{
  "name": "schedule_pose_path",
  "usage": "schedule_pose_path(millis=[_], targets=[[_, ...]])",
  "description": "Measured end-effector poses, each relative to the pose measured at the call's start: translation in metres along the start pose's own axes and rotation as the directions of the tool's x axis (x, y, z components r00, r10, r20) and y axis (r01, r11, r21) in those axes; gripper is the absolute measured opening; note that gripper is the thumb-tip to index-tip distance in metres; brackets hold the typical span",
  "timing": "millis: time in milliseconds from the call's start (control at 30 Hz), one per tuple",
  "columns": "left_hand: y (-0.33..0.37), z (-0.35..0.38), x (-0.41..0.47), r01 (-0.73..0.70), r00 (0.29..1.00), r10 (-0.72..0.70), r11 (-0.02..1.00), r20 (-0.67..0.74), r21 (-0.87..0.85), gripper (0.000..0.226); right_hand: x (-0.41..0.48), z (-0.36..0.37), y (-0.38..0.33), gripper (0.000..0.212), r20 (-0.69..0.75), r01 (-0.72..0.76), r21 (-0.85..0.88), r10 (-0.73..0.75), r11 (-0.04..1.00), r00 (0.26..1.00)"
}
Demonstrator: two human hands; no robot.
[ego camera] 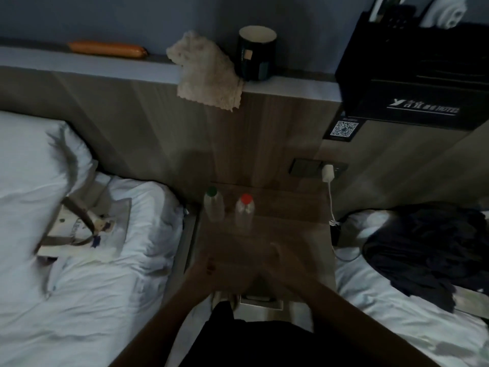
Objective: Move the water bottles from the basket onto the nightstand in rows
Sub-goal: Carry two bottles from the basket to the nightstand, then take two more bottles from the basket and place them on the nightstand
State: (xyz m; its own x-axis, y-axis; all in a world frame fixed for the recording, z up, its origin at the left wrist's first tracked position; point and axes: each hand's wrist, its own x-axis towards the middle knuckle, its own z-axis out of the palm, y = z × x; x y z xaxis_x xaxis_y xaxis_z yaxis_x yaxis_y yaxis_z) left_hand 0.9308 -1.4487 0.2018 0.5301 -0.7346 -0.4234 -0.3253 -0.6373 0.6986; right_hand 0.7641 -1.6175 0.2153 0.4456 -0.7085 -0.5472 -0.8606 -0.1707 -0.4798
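**Two Up, Row Just Getting Going**

Looking down on the nightstand [291, 229] squeezed between two beds. Spotting a green-capped bottle [213, 203] and a red-capped bottle [244, 211] standing upright side by side at the back-left, near each other but apart. Reading that pair as the start of a first row. Not finding the basket for certain: guessing at the pale rectangular thing [260, 300] just below the nightstand's front edge, though it is too dark to tell.

Now thinking about doing the next placement well. Gripping round the bottle's body rather than the cap, most likely. Bringing it down upright just to the right of the red-capped bottle and in line with the pair. Leaving a small gap to avoid toppling the two light, tall neighbours. Steering clear of the white charger cable [330, 197] hanging by the right edge.

Turning to the grip: left hand [205, 266] and right hand [277, 263] hovering over the front of the top, both badly smeared by blur. Seeing no bottle in either. Not managing to tell whether the fingers are curled or spread, so leaving both grips uncalled.
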Motion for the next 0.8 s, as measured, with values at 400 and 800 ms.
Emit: schedule_pose_path(millis=[400, 800], targets=[[0.032, 0.113, -0.188, 0.207, 0.967, -0.21, 0.978, -0.143, -0.037, 0.038, -0.101, -0.022, 0.129, 0.068, 0.399, 0.165, 0.192, -0.23, 0.968, 0.888], [0.015, 0.139, -0.333, 0.328, 0.849, -0.354, 0.935, -0.391, -0.134, 0.045, -0.177, 0.038, 0.121, 0.063, 0.584, 0.464, -0.14, -0.305, 0.875, 0.752]])
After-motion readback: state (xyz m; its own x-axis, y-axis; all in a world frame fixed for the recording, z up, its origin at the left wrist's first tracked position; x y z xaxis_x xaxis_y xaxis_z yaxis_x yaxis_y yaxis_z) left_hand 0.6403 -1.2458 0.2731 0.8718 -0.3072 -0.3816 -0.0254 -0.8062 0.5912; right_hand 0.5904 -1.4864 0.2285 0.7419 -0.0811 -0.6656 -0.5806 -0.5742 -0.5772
